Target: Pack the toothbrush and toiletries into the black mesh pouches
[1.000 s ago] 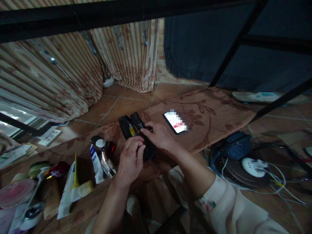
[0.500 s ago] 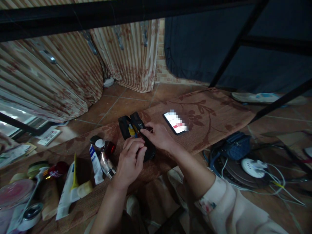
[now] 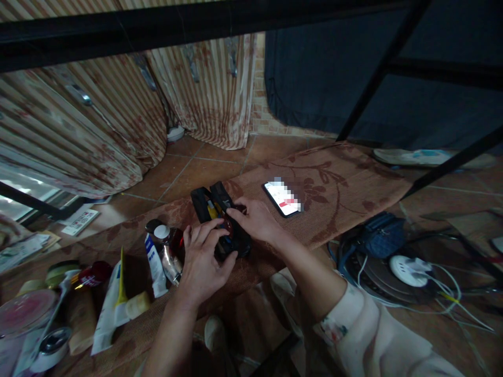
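Observation:
A black zip pouch (image 3: 208, 201) lies open on a brown patterned mat (image 3: 334, 204), with yellow and blue items showing inside. My right hand (image 3: 255, 220) grips the pouch's right rim. My left hand (image 3: 202, 259) hovers at the pouch's near left edge with fingers spread, holding nothing that I can see. Just left of that hand stand tubes and small bottles (image 3: 163, 254).
A lit phone (image 3: 283, 199) lies on the mat to the right of the pouch. Jars, tubes and a tape roll (image 3: 51, 343) crowd the left. A blue bag (image 3: 379, 235), a white power strip (image 3: 408, 264) and cables lie right. Black metal bars (image 3: 377, 73) cross overhead.
My left hand has drawn back from the pouch toward the left and opened its fingers. My right hand has stayed on the pouch.

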Demonstrator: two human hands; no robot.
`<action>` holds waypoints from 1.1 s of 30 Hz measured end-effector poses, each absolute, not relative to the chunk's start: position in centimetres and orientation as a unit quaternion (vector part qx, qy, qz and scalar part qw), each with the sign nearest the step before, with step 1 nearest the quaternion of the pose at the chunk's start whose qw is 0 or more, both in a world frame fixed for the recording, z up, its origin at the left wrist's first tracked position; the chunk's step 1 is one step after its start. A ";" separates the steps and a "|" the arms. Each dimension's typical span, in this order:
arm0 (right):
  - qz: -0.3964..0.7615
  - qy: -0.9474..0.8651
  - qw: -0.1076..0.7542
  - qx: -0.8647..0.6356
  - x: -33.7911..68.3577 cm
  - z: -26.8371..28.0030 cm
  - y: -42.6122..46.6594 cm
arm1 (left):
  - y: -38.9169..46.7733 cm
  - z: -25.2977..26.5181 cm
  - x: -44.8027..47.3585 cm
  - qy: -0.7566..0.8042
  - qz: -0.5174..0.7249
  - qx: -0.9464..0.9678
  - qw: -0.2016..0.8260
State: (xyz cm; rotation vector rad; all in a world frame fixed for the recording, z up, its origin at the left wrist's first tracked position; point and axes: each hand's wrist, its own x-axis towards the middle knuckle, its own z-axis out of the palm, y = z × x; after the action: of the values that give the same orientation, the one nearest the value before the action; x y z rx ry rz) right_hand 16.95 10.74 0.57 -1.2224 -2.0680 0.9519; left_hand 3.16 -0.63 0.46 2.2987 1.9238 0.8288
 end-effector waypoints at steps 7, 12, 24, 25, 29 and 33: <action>0.362 -0.764 0.284 -0.452 16.9 0.4 10.8 | -0.6 0.1 2.9 0.590 0.282 0.757 0.006; 0.360 -0.765 0.286 -0.451 16.8 0.3 10.8 | -0.7 0.2 3.0 0.567 0.295 0.769 0.015; 0.344 -0.773 0.283 -0.452 16.6 0.0 10.8 | -0.7 0.3 3.3 0.558 0.324 0.763 -0.019; 0.342 -0.774 0.282 -0.452 16.6 0.0 10.8 | -0.7 0.3 3.3 0.558 0.326 0.762 -0.023; 0.343 -0.774 0.287 -0.449 16.6 0.1 10.7 | -0.8 0.2 3.5 0.559 0.334 0.758 -0.033; 0.332 -0.778 0.289 -0.448 16.6 0.0 10.8 | -0.8 0.1 3.6 0.559 0.339 0.756 -0.033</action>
State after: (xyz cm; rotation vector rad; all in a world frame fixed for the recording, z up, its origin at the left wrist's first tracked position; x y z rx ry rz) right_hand 16.56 10.75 0.02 -1.1968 -2.0760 0.8850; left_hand 3.56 -0.77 0.15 2.4264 1.7946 1.0871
